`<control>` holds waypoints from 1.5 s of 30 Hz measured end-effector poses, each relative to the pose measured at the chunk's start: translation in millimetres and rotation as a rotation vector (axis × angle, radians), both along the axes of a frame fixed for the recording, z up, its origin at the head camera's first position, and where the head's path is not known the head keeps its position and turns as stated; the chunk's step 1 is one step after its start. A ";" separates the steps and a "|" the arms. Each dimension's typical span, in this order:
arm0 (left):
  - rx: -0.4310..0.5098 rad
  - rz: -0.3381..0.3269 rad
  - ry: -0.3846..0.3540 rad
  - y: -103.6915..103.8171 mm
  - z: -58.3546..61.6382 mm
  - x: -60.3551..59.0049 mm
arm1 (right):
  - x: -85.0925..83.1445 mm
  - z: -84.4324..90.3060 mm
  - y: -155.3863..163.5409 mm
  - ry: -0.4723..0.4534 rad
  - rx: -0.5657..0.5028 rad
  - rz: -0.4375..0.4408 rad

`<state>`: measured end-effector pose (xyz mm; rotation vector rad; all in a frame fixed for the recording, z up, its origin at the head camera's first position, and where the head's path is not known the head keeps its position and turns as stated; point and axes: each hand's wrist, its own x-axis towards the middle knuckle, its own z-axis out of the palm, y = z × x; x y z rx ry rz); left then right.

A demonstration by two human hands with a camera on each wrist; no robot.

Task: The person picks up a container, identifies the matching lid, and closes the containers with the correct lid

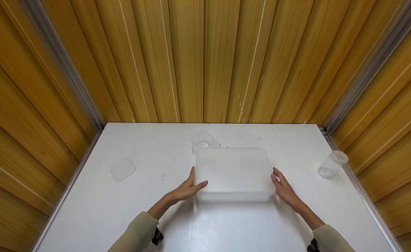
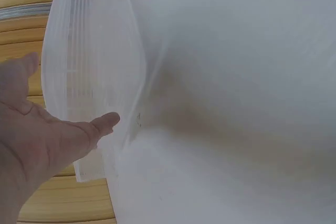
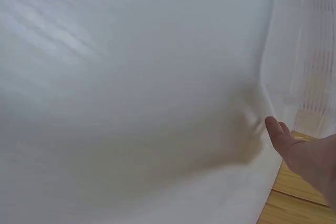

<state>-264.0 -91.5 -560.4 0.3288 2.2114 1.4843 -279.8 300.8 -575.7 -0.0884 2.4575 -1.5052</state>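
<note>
Fingers of both hands lie straight and relaxed against the sides of a clear plastic box (image 1: pixel 234 174) that sits on the white table (image 1: pixel 121 210), near its middle. The left hand (image 1: pixel 187 189) rests at the box's left near corner, thumb (image 2: pixel 105 123) touching the wall; the right hand (image 1: pixel 283 189) lies flat along the right side, its fingertips (image 3: pixel 275 129) at the wall. Neither hand curls round the box. A small clear cup (image 1: pixel 332 164) lies tipped on its side by the right edge of the table, well apart. A small clear lid (image 1: pixel 122 169) lies to the left, and another clear piece (image 1: pixel 202 141) sits just behind the box.
</note>
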 end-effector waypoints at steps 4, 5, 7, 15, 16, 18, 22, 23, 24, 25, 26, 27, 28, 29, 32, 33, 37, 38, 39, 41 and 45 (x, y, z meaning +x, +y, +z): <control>0.051 -0.003 -0.154 -9.4 4.6 8.4 | 9.1 1.3 6.6 -0.137 -0.137 -0.041; 0.069 -0.010 -0.185 -11.5 5.2 10.1 | 10.9 1.5 8.2 -0.158 -0.183 -0.055; 0.107 -0.024 -0.232 -14.7 6.0 13.0 | 14.6 1.7 12.2 -0.199 -0.268 -0.062; 0.235 -0.010 -0.292 -13.8 5.5 13.4 | 22.7 7.8 20.0 -0.279 -0.433 -0.006; 0.233 -0.009 -0.294 -11.8 6.5 11.7 | 23.0 10.1 21.3 -0.281 -0.438 -0.018; 0.222 -0.014 -0.292 -6.4 9.8 8.0 | 22.7 14.6 25.5 -0.281 -0.422 -0.040; 0.220 -0.012 -0.284 10.2 13.5 -3.5 | 20.2 22.5 37.0 -0.292 -0.395 -0.076; 0.229 -0.005 -0.282 15.3 13.6 -7.3 | 18.9 23.9 40.7 -0.292 -0.392 -0.077; 0.243 0.007 -0.285 20.7 12.9 -11.4 | 17.2 25.0 44.2 -0.296 -0.398 -0.083; 0.260 0.016 -0.285 26.2 12.5 -16.0 | 15.5 26.1 47.8 -0.299 -0.405 -0.088; 0.273 0.024 -0.284 31.8 12.0 -20.4 | 13.5 26.9 51.5 -0.300 -0.409 -0.089; 0.290 0.035 -0.285 38.0 11.9 -25.1 | 11.2 27.5 55.2 -0.299 -0.410 -0.095; 0.304 0.045 -0.288 44.3 11.8 -29.4 | 8.9 28.2 59.1 -0.299 -0.412 -0.097; 0.317 0.052 -0.291 50.5 11.7 -33.3 | 6.6 28.5 62.8 -0.298 -0.416 -0.106; 0.340 0.076 -0.295 69.7 12.1 -46.0 | -1.5 29.1 72.6 -0.299 -0.450 -0.147; 0.347 0.083 -0.297 75.8 12.3 -50.1 | -4.4 28.5 75.7 -0.302 -0.470 -0.167; 0.344 0.095 -0.303 96.3 10.5 -65.7 | -13.3 24.8 85.9 -0.308 -0.552 -0.228; 0.343 0.096 -0.304 100.3 10.1 -69.9 | -15.6 23.7 88.0 -0.307 -0.555 -0.240; 0.339 0.093 -0.305 103.9 9.9 -73.8 | -17.8 22.3 90.2 -0.300 -0.556 -0.250; 0.329 0.088 -0.310 109.6 9.5 -81.9 | -21.4 20.0 94.5 -0.287 -0.542 -0.259; 0.290 0.069 -0.308 118.5 10.8 -95.7 | -27.9 17.8 101.1 -0.264 -0.520 -0.261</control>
